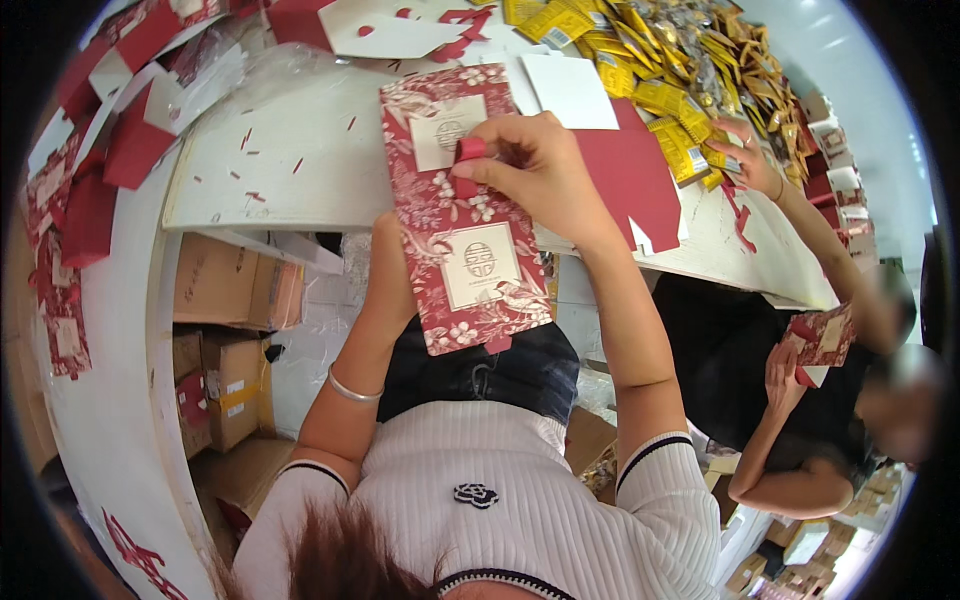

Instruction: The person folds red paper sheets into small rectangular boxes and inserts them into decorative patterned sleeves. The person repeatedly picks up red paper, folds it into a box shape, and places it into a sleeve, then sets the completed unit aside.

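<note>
A long flat gift-box carton [470, 215], printed with pale flowers and birds on red, is held tilted at the table's front edge. Two cream panels with round emblems sit on its face. My left hand [393, 262] grips its left edge, with the fingers hidden behind it. My right hand [545, 172] is closed over the carton's upper half, thumb and fingers pinching a looped red ribbon [468, 165]. A small red tab [498, 344] shows below the carton's lower edge.
Yellow sachets [640, 60] are heaped at the back right, beside flat red card [630, 180] and a white sheet [570, 90]. Red boxes [140, 130] crowd the left. A co-worker at right reaches into the sachets and holds a printed box [820, 338]. Brown cartons [235, 385] stand under the table.
</note>
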Action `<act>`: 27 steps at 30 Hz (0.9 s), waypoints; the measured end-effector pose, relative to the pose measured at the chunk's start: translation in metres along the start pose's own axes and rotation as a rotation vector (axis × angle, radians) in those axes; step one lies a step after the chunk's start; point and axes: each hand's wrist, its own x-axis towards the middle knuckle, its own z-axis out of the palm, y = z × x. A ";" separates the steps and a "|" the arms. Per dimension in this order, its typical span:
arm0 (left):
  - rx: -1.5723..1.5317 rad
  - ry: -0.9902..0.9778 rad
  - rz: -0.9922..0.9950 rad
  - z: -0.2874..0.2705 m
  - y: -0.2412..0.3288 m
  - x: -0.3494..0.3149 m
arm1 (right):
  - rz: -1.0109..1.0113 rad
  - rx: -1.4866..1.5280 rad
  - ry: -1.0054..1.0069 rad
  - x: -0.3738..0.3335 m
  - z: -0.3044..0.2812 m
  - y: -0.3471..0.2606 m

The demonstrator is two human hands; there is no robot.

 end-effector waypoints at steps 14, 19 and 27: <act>0.807 -0.626 -0.311 -0.003 0.048 -0.015 | 0.060 0.353 0.118 0.051 -0.058 -0.035; 0.704 -0.532 -0.316 -0.001 0.050 -0.015 | -0.165 0.915 0.930 0.058 -0.201 0.002; 0.714 -0.531 -0.311 0.013 0.040 -0.009 | 0.105 -0.487 0.442 0.023 -0.132 0.071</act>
